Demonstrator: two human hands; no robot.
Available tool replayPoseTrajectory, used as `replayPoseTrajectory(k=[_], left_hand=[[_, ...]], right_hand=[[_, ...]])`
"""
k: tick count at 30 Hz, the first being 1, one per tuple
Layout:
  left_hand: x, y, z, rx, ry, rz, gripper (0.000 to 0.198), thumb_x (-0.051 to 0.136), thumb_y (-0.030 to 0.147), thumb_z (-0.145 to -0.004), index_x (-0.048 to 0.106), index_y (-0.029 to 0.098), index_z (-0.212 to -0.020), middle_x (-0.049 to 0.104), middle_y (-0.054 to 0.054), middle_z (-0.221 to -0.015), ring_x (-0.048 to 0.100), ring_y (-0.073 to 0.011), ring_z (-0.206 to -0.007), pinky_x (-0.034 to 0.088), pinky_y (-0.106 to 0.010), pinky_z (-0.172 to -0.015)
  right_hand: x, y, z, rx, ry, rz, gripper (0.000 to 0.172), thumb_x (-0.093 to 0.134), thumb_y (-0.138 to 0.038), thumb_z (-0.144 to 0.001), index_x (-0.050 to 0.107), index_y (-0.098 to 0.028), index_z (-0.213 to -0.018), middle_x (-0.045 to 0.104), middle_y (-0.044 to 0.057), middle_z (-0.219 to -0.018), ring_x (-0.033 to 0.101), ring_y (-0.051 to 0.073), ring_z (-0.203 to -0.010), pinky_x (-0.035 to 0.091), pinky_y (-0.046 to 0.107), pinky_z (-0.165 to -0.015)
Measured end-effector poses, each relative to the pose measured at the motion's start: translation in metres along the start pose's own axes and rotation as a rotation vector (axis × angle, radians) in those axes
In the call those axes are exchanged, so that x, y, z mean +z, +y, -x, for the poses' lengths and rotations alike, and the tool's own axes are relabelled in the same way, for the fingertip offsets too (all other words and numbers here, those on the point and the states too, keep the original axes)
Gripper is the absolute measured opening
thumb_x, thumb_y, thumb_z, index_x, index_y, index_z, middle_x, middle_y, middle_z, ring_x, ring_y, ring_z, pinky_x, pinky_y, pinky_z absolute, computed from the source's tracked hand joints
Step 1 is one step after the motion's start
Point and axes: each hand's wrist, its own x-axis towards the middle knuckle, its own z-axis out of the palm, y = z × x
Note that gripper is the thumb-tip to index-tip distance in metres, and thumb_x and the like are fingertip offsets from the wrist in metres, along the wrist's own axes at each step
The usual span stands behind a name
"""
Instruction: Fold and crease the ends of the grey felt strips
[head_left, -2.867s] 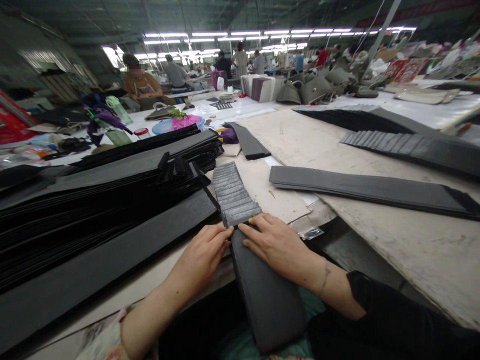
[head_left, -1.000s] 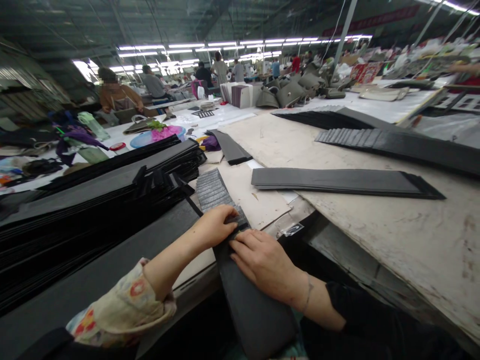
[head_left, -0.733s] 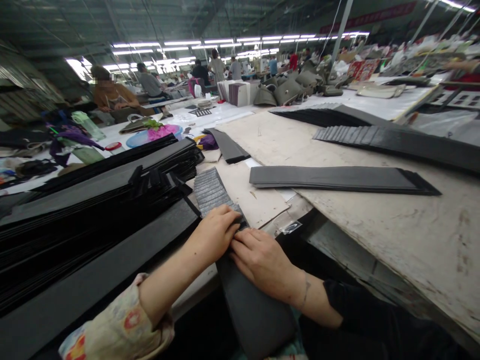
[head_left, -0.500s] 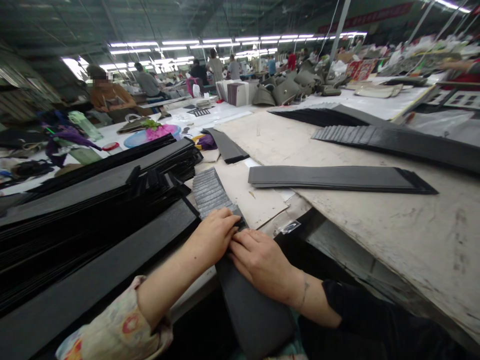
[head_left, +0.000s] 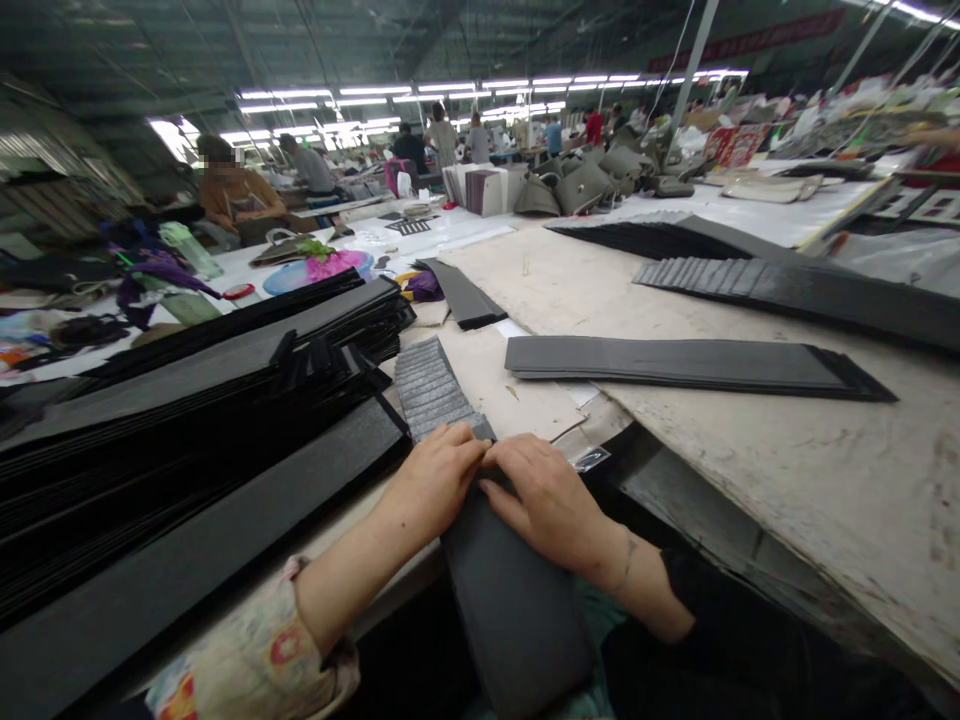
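A long fanned stack of dark grey strips (head_left: pixel 429 385) lies on the table and hangs over its front edge toward my lap (head_left: pixel 514 600). My left hand (head_left: pixel 439 480) rests on the stack at the table edge, fingers curled and pressed onto the top strips. My right hand (head_left: pixel 551 500) lies beside it, fingertips bent and pinching at the same strip ends. The two hands touch at the fingertips.
A large pile of black strips (head_left: pixel 187 410) fills the left. More grey strip stacks lie ahead (head_left: pixel 675 362), at the right (head_left: pixel 787 285) and further back (head_left: pixel 461 290). The worn table (head_left: pixel 787 470) drops off at my right. Other people sit and stand in the background (head_left: pixel 240 195).
My right hand has slid forward up the stack to the table edge. My left hand has stayed at the strip ends. The view has shifted slightly.
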Motion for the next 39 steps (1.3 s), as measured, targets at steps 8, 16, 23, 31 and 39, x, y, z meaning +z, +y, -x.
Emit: replayPoseTrajectory(k=[8,16,23,31,39], left_hand=[[0.0,-0.015,0.01,-0.071,0.039,0.219,0.026,0.05,0.025,-0.082,0.057,0.02,-0.106,0.055,-0.005,-0.095,0.05,-0.0187,-0.093,0.04,-0.033,-0.085],[-0.01,-0.036,0.035,-0.211,0.025,0.395,0.03,0.06,0.031,-0.072,0.057,0.017,-0.098,0.054,-0.005,-0.094,0.052,-0.0192,-0.092,0.042,-0.035,-0.085],[-0.007,-0.032,0.034,-0.241,0.064,0.394,0.026,0.062,0.028,-0.071,0.056,0.015,-0.093,0.056,-0.005,-0.091,0.052,-0.0194,-0.089,0.043,-0.035,-0.082],[-0.008,-0.029,0.04,-0.141,0.042,0.224,0.018,0.054,0.027,-0.079,0.058,0.019,-0.094,0.055,-0.004,-0.092,0.049,-0.0182,-0.089,0.04,-0.033,-0.081],[-0.004,-0.016,0.05,-0.125,0.012,-0.061,0.026,0.037,0.031,-0.088,0.055,0.019,-0.102,0.055,-0.005,-0.09,0.048,-0.0194,-0.085,0.041,-0.033,-0.073]], right_hand=[[0.002,0.029,-0.019,-0.019,-0.166,-0.149,0.057,0.059,-0.03,-0.076,0.035,-0.01,-0.124,0.051,0.013,-0.117,0.046,0.02,-0.108,0.038,0.037,-0.094],[-0.008,0.019,-0.03,-0.084,-0.278,0.006,0.044,0.058,-0.035,-0.078,0.047,-0.017,-0.116,0.054,0.009,-0.106,0.046,0.021,-0.102,0.038,0.038,-0.088],[-0.001,0.014,-0.047,-0.19,-0.348,0.0,0.034,0.058,-0.034,-0.078,0.053,-0.017,-0.107,0.054,0.007,-0.096,0.047,0.019,-0.096,0.038,0.035,-0.083],[0.002,0.014,-0.043,-0.256,-0.316,0.035,0.023,0.054,-0.032,-0.082,0.056,-0.015,-0.097,0.053,0.006,-0.089,0.048,0.018,-0.088,0.041,0.032,-0.079],[0.001,0.0,-0.035,-0.323,-0.281,0.279,0.018,0.048,-0.029,-0.085,0.057,-0.014,-0.087,0.053,0.005,-0.08,0.049,0.019,-0.078,0.042,0.032,-0.07]])
